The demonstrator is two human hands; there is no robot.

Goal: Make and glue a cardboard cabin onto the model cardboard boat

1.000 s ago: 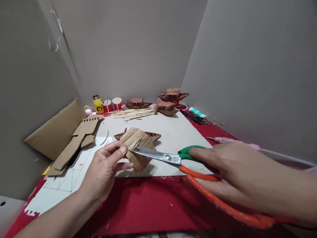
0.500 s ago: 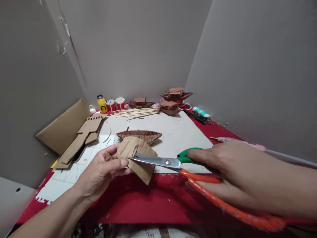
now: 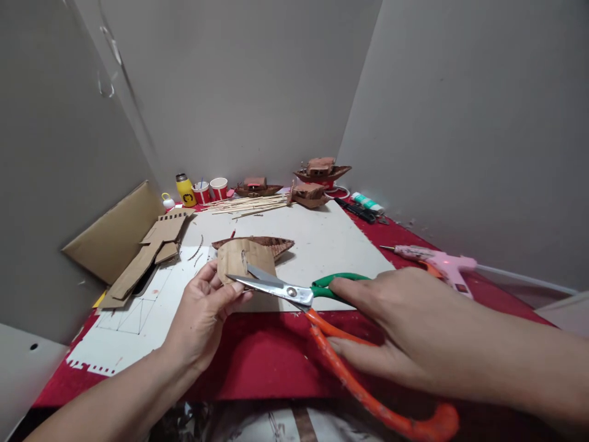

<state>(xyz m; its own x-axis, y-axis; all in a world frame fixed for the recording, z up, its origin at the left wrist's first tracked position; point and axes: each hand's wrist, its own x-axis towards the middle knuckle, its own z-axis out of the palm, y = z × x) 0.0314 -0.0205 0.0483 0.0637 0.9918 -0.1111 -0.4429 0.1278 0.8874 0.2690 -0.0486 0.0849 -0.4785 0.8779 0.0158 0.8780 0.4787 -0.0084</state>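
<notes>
Pinched the cardboard piece (image 3: 243, 261) in the left hand (image 3: 202, 313), thumb on the near face, fingers (image 3: 212, 274) behind, clenched low on its left corner. Held it upright and apparently clear of the tabletop (image 3: 257, 362), likely so the sheet was stiff with its right side free. Gripped the scissors (image 3: 291, 292) in the right hand (image 3: 405, 331), fingers closed on the green and orange loops, blades part open across the card's lower edge, tips just right of the left thumb; could not tell whether they bit in. Presumably set that close to the pinch so the card would not flex. Held the left forearm low from the lower left, wrist bent up, palm towards the card. Held the right forearm angled in from the lower right, wrist near flat, back of hand up, index finger stretched along the green loop, probably for steering. Had the boat hull (image 3: 276, 244) lying on the white board (image 3: 331, 245) just beyond the left fingers, partly hidden by the card. Had the glue gun (image 3: 437, 261) near, beyond the right fingers, nozzle pointing left. Saw cardboard offcuts (image 3: 151, 252) left of the left fingers, well apart. Saw sticks (image 3: 248, 205), cups (image 3: 218, 187), yellow bottle (image 3: 185, 189) and model boats (image 3: 319, 169) far beyond both hands at the wall, probably out of the way.
</notes>
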